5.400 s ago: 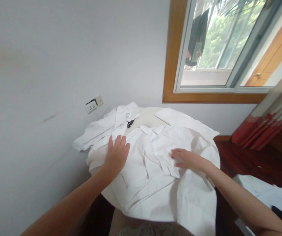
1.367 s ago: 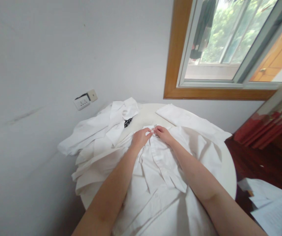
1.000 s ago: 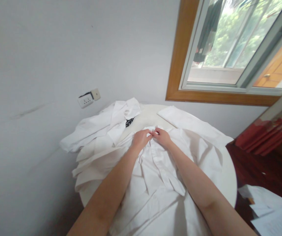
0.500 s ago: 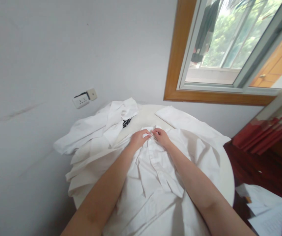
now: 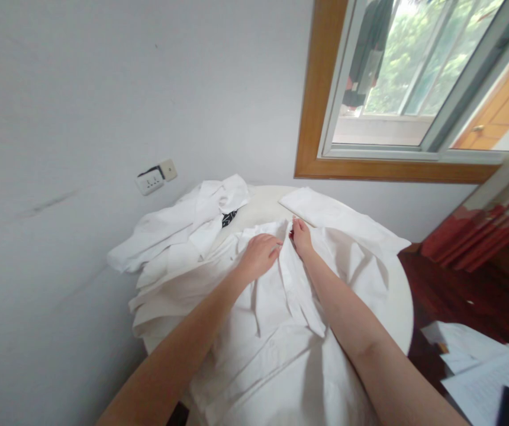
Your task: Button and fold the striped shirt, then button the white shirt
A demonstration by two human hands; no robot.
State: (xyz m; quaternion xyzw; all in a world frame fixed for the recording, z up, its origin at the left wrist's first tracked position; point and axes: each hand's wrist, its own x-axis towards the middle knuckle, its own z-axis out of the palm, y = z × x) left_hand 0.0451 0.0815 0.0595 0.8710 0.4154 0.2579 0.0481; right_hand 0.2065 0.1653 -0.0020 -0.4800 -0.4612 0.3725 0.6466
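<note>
A white shirt (image 5: 266, 355) lies spread in loose folds, its upper part between my hands and its lower part toward me. My right hand (image 5: 301, 238) pinches the shirt's front edge near the collar end and holds that strip slightly raised. Close by on the left, my left hand (image 5: 260, 255) has its fingers bent together at the front opening, with cloth at the fingertips. Its thumb is mostly hidden. Any button between the fingers is too small to make out.
The shirt rests on a round cream table (image 5: 403, 307) against the wall. A sleeve (image 5: 343, 222) stretches to the back right. More white cloth (image 5: 183, 219) lies at the left, beside a black patterned patch (image 5: 229, 219). Papers (image 5: 494, 373) are at the lower right, near a red-and-cream curtain (image 5: 472, 236).
My hands were pinched together at the front opening. Now they are apart: the right has moved up and right with the front edge, and the left is slightly lower.
</note>
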